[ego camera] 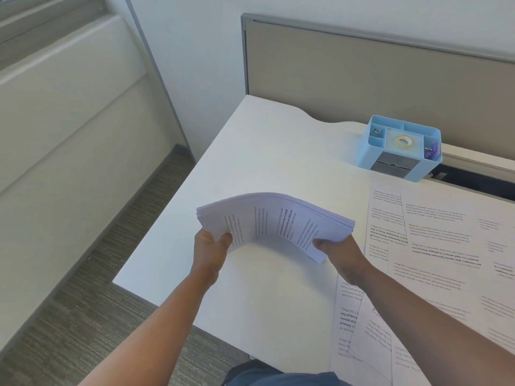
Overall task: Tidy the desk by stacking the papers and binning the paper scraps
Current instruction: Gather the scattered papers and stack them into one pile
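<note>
Centre of the frame, above the white desk (267, 151): a stack of printed papers (274, 221) held up off the surface by both hands, the sheets bowed upward in the middle like an arch, print facing the camera. Left hand (210, 242) grips the stack's lower left corner, thumb curled over the top sheet, fingers hidden beneath. Right hand (338, 250) grips the lower right end, thumb pressed on the top sheet near the edge, remaining fingers under the stack and out of sight. Both forearms run in from the bottom of the frame. Right side of the frame, from mid-height down to the bottom edge: loose printed sheets (434, 246) lying flat on the desk, overlapping one another at differing angles, some skewed; a few pass under the right forearm. Upper right, near the back edge of the desk: a light blue desk organiser (401, 147) with several compartments, a roll of tape (403, 140) in the middle one, small clips in the side ones, too small to make out further. Behind the desk, a grey partition panel (362, 73). Left of the frame: striped carpet (97, 288) and a pale wall. Bottom centre: a patch of blue clothing (267, 376) on the person.
</note>
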A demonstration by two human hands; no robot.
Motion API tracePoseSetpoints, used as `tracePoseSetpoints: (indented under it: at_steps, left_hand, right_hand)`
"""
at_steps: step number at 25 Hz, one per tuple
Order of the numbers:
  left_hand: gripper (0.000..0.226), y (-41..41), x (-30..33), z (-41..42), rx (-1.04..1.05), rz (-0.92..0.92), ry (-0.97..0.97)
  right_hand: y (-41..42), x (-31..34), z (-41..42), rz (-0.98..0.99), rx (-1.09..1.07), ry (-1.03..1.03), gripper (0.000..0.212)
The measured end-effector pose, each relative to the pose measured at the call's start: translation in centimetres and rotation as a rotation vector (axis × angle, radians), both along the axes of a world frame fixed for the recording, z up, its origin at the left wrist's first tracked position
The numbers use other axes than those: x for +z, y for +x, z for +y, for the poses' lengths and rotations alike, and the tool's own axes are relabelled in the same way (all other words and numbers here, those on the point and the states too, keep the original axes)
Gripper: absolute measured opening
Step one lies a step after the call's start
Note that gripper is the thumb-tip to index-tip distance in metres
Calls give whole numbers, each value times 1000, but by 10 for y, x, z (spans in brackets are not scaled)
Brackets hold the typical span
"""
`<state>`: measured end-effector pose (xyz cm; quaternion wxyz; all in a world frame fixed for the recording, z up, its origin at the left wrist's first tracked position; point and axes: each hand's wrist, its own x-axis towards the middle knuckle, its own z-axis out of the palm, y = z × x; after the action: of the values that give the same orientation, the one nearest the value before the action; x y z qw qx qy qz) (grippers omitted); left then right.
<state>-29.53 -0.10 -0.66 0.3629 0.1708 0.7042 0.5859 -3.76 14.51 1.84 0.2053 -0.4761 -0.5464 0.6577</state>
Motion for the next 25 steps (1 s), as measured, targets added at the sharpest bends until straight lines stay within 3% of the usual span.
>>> tracePoseSetpoints:
  at_steps: [7, 12, 18, 21, 23, 25]
  left_hand:
    - [24, -1, -6, -4, -56, -7, -25]
    - [23, 0, 15, 8, -141, 137, -56]
    - [26, 45, 62, 61, -554, 156, -13]
    - [21, 100, 71, 91, -704, 156, -80]
    - [24, 147, 74, 109, -672, 155, -102]
    - [34, 207, 74, 123, -451, 210, -129]
  right_hand:
    - [8, -2, -5, 24, -4, -49, 33]
    - [33, 7, -4, 62, 49, -68, 34]
    - [144, 13, 4, 110, 82, -158, 53]
    - [210, 10, -1, 138, 39, -163, 49]
    - [252, 8, -2, 148, -51, -174, 39]
    - [299, 4, 1, 171, -169, -213, 32]
